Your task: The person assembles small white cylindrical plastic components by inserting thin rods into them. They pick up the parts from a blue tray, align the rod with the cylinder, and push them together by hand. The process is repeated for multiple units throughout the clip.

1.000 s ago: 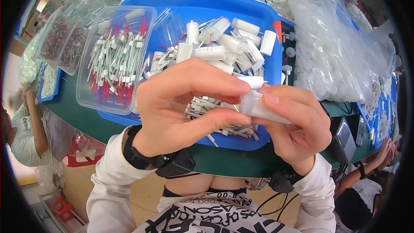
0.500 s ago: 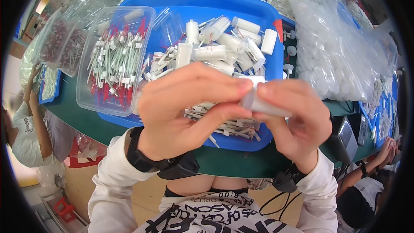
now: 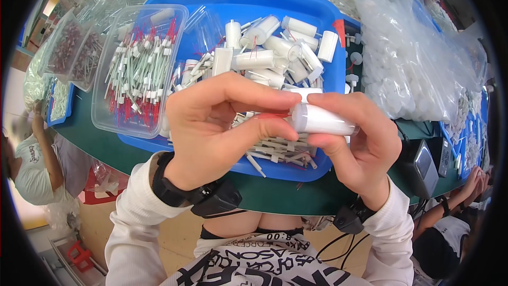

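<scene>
In front of me, over the blue tray [image 3: 222, 1], my right hand [image 3: 365, 145] grips a white cylinder in a clear sleeve [image 3: 327, 121] between thumb and fingers. It lies nearly level, one end turned toward my left hand [image 3: 209, 132]. Thin red wires [image 3: 273, 116] run from that end into the left hand's pinch; the left thumb and forefinger sit close to the cylinder's end. Beneath the hands, the tray holds similar white cylinders [image 3: 255, 60] and several thin white stick-like parts [image 3: 275, 153].
Left of the tray's middle stands a clear plastic box [image 3: 98, 107] of white sticks with red wires. A large clear bag [image 3: 394, 74] of white round parts lies to the right, near a dark device [image 3: 420, 167]. Other people work at both sides.
The cylinder has turned in my right hand and shows more plainly. My left fingers have drawn slightly back from its end, with red wires now visible between them.
</scene>
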Demonstrator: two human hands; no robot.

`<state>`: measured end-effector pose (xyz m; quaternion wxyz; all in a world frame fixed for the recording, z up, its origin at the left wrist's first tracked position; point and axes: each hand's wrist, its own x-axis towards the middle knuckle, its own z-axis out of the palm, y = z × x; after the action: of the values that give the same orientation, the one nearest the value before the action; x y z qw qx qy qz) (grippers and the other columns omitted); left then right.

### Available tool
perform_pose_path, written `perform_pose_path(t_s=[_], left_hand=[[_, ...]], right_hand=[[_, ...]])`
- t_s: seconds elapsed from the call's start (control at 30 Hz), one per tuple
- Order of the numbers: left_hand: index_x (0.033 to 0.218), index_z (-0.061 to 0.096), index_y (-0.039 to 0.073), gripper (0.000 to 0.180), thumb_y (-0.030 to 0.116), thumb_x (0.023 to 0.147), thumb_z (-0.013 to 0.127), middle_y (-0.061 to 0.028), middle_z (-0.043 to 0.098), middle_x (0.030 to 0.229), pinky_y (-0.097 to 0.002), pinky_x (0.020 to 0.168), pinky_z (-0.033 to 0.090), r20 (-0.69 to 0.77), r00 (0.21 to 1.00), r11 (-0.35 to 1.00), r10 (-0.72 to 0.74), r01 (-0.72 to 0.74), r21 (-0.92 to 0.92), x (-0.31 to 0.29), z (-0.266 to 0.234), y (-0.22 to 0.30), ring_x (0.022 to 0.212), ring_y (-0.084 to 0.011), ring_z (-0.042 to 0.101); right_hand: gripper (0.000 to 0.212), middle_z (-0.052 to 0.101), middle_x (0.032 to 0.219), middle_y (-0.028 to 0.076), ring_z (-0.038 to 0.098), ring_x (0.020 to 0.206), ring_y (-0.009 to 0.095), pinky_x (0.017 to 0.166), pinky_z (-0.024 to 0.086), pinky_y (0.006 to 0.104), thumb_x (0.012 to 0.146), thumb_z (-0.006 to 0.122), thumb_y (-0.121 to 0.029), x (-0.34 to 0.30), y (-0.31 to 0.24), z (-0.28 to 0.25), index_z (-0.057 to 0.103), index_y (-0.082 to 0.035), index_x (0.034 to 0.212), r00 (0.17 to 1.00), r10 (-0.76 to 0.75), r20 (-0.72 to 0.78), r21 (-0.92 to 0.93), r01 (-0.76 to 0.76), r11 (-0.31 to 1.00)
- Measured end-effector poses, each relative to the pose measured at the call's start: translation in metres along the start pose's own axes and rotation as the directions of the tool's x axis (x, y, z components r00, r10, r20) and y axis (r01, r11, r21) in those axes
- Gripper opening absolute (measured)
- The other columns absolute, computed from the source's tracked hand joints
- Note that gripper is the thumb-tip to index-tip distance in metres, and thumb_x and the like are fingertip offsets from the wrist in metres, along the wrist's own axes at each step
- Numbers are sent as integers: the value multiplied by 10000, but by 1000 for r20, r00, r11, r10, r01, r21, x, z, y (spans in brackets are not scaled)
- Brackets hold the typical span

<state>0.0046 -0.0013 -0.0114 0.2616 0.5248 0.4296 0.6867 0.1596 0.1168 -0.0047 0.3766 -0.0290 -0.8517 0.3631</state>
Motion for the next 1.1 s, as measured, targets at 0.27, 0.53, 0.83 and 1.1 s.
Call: perform_pose_path(t_s=[0.27,0.53,0.83,1.1], left_hand=[[1077,509,-75,418,-136,682,631,-227,587,959,-324,748,512,141,989,983,47,-71,171,1,-3,-3,874,-244,610],[1246,350,-75,562,141,801,618,-257,473,1183,-390,870,445,50,996,997,-71,71,3,6,6,-1,1054,-275,520],[1063,483,-96,273,-18,805,529,-174,550,1041,-346,904,402,-15,1000,998,-11,10,-55,5,3,-1,1001,-230,542],[1035,497,-93,250,12,810,521,-174,564,1014,-358,946,353,-13,1000,999,-4,3,-43,5,3,-2,1048,-238,508]], right_hand=[[222,605,758,97,576,640,243,564,445,306,690,684,-82,3,-3,3,597,-12,881,989,-81,125,-385,123,915],[376,475,649,61,446,548,149,539,397,276,884,366,-399,2,-4,-6,435,-35,816,871,466,159,726,-422,542],[416,368,515,35,344,454,140,470,359,280,850,252,-420,1,6,-8,370,-72,655,836,286,468,879,-472,-59],[365,339,493,7,282,422,122,425,299,266,819,302,-411,-1,13,-8,338,-110,615,814,273,513,857,-501,-117]])
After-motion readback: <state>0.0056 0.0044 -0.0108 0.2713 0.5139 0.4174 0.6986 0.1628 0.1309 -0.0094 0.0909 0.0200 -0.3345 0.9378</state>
